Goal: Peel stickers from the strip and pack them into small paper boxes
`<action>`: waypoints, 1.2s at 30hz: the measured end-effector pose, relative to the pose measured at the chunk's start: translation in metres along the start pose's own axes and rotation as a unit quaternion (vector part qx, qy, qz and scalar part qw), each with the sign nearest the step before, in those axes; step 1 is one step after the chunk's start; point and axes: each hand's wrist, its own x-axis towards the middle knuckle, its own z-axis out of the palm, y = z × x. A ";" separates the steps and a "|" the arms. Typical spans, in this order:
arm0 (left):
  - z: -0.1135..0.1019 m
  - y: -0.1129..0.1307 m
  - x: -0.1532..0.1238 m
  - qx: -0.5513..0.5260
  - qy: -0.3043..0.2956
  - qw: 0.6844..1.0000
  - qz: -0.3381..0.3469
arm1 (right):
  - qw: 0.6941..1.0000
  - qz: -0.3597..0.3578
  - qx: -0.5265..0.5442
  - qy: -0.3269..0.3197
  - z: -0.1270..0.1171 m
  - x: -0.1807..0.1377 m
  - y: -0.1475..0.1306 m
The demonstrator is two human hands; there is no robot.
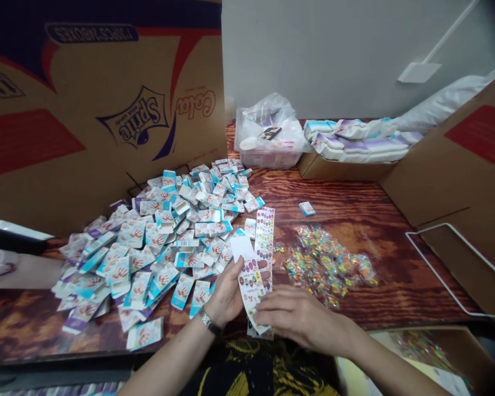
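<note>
My left hand (226,297), with a watch on the wrist, grips a small flat carton (242,246) and a printed sticker strip (251,286). My right hand (297,318) lies palm down with its fingers closed on the lower end of the strip. A second long sticker strip (265,234) lies on the wooden table (355,214) just behind my hands. A big heap of small blue, white and purple cartons (160,242) spreads over the table to the left. A pile of small clear packets with colourful contents (325,264) lies to the right.
A large cardboard box wall (86,110) stands at the back left. A clear plastic bag (268,132) and folded flat cartons in a box (355,140) sit at the back. Another cardboard panel (457,165) and a white wire frame (449,269) are on the right. One stray carton (307,208) lies alone.
</note>
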 end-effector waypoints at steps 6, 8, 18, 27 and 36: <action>-0.009 -0.008 -0.005 0.106 -0.031 0.991 0.080 | 0.988 0.092 0.058 0.112 -0.017 0.009 0.004; -0.011 -0.007 -0.007 0.095 -0.040 0.992 0.070 | 0.989 0.087 0.074 0.094 -0.024 0.015 0.003; 0.000 0.001 -0.009 -0.010 -0.046 0.999 -0.024 | 0.979 0.138 -0.068 0.133 0.010 0.030 0.026; -0.001 -0.005 -0.007 0.047 -0.070 0.996 -0.010 | 0.966 0.179 -0.033 0.183 0.004 0.041 0.031; -0.006 -0.006 -0.016 0.177 -0.096 0.979 0.017 | 0.950 0.231 0.130 0.165 -0.006 0.051 0.064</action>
